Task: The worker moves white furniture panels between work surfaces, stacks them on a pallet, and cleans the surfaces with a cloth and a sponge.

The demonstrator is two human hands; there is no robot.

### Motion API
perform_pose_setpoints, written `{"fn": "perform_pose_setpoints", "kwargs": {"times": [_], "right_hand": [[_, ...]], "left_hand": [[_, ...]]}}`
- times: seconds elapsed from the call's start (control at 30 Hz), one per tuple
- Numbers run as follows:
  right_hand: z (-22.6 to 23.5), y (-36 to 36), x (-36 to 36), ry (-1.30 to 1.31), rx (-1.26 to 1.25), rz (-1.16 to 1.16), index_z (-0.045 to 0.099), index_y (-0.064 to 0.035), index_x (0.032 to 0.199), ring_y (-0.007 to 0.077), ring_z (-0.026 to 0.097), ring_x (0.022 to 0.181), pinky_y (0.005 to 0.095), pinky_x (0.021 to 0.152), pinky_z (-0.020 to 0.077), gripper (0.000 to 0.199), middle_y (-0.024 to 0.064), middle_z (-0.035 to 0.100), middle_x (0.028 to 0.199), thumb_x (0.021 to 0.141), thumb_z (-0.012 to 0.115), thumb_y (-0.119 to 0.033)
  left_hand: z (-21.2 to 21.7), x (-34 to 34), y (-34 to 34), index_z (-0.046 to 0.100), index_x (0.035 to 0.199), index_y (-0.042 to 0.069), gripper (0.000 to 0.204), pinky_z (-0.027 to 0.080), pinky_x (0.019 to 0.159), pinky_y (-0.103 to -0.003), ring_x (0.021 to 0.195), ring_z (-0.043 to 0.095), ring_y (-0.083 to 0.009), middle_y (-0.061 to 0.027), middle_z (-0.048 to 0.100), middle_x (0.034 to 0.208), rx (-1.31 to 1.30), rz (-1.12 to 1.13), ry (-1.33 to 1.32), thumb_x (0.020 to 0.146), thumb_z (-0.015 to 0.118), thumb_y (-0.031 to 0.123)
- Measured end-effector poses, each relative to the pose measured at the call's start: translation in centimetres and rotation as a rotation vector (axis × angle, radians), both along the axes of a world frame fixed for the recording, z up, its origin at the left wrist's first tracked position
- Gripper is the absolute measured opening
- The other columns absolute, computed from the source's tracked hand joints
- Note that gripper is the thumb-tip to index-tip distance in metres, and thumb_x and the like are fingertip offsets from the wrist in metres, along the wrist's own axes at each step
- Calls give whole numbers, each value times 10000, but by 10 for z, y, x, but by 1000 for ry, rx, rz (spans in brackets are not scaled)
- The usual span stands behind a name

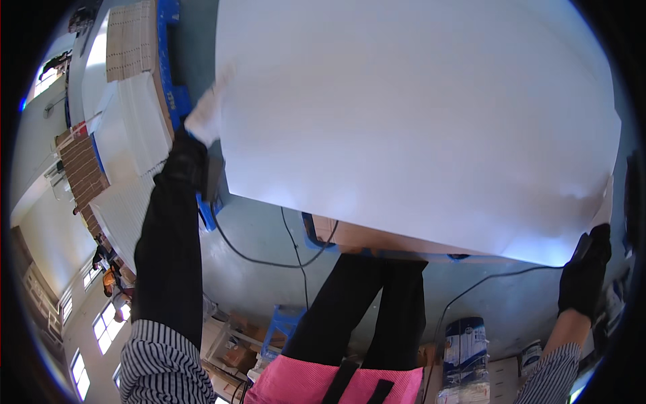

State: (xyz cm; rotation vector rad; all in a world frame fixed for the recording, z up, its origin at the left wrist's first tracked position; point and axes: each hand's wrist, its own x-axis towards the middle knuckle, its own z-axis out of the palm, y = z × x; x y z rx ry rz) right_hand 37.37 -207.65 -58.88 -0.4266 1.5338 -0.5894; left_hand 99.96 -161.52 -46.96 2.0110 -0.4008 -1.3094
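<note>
Head view: you hold a big white sheet (pixel 417 114) stretched between both arms, and it fills most of the frame ahead of and below your face. Its long axis runs left to right across your body, so each hand takes one end.

Your left hand (pixel 202 114), in a pale glove above a black sleeve, grips the sheet's left edge high up, fingers closed on it. Your right hand (pixel 584 273), in a dark glove, sits at the sheet's lower right corner; the fingers look curled under that corner, though how firmly they pinch cannot be told. The left hand reaches farther out and higher, while the right stays lower and closer to you, so the sheet tilts, near edge dropping toward your right.

Under the near edge shows a brown board stack (pixel 377 239) on a blue pallet (pixel 316 232). Black cables (pixel 269 259) loop over the grey floor (pixel 256 229). To your left lie white stacks (pixel 131 121) and tan card stacks (pixel 131 40) on another blue pallet (pixel 168 20). Near your right forearm stands a printed bag (pixel 464 357).
</note>
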Motion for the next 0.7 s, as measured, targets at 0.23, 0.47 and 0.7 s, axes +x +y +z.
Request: {"fn": "perform_pose_setpoints", "kwargs": {"times": [0.23, 0.47, 0.7], "right_hand": [[76, -29, -41, 153, -150, 446, 240, -93, 1461, 224, 360, 1291, 380, 1026, 370, 686, 68, 327, 1445, 955, 366, -539], [107, 124, -87, 139, -19, 375, 329, -105, 1426, 210, 449, 1194, 367, 969, 417, 664, 41, 443, 1355, 955, 323, -573], [244, 201, -160, -15, 140, 274, 308, -157, 1436, 215, 434, 1178, 400, 928, 425, 671, 5, 411, 1371, 940, 323, -608]], "left_hand": [[-29, -11, -4, 296, 1444, 92, 690, 353, 1034, -318, 1272, 404, -183, -71, 395, 1419, -152, 354, 107, 938, 419, 545], [21, -62, 109, 251, 1451, 47, 701, 327, 1058, -312, 1305, 369, -199, -83, 344, 1458, -12, 465, 293, 960, 369, 533], [126, -126, 238, 263, 1443, 57, 684, 352, 1036, -305, 1244, 429, -172, -73, 419, 1388, 46, 602, 324, 969, 313, 546]]}}
